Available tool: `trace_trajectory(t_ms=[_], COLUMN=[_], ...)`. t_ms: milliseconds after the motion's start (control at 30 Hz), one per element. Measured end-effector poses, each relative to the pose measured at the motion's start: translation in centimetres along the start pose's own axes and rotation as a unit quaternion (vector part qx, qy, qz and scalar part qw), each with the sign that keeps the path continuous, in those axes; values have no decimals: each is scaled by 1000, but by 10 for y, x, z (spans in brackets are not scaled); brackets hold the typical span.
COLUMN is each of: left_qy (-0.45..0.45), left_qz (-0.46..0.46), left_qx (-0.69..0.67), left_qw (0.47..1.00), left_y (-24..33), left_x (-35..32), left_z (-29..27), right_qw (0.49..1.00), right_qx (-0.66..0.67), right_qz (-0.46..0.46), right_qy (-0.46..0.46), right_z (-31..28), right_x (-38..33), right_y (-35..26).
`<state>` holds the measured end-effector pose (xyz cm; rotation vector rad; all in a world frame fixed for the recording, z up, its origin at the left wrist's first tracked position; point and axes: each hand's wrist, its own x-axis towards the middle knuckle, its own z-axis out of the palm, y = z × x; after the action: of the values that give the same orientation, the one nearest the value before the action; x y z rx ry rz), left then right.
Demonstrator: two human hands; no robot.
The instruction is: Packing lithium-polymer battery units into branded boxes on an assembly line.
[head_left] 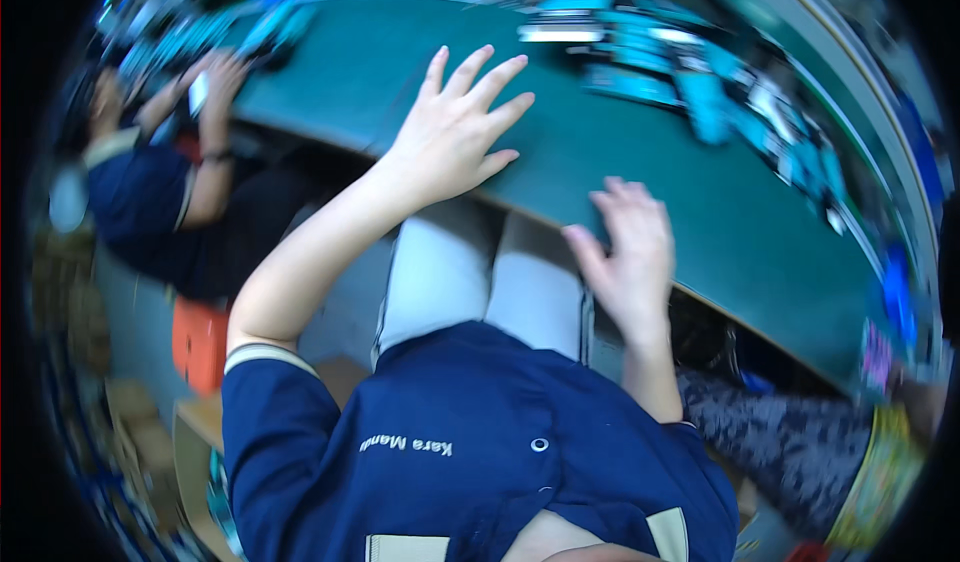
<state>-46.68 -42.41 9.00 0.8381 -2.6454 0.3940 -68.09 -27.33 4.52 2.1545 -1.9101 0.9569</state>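
Observation:
My left hand (462,132) hovers at or just above the green table (370,72), its fingers spread apart with nothing in them. Closer to the table's near edge is my right hand (632,247), its thumb held away from the fingers and its palm bare. Whether either hand touches the surface I cannot tell. Beyond my hands, several teal and black items (640,47) lie in a jumbled row along the far right side, blurred so that their kind is unclear.
At the left a co-worker in a dark blue shirt (140,202) holds a small white thing (199,92) over the table. An orange stool (200,342) stands by that person. Another person's patterned sleeve (780,442) shows at the right. Cardboard boxes (135,412) are at lower left.

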Motion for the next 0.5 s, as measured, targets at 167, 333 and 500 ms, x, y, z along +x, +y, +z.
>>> trace_trajectory(t_ms=[167, 333, 500], left_qy=[-158, -312, -454], left_qz=[-305, -669, -827], left_qx=[78, 183, -3], left_qw=[936, 649, 330], left_y=[-44, 20, 115], left_x=[-214, -411, -517], left_z=[-113, -240, -229], right_qw=[997, 986, 977], right_qx=[-72, -96, -56], right_qz=[-26, -135, -201], right_qy=[10, -15, -50], right_z=[19, 54, 106], right_x=[10, 41, 113], right_y=[-9, -15, -27])
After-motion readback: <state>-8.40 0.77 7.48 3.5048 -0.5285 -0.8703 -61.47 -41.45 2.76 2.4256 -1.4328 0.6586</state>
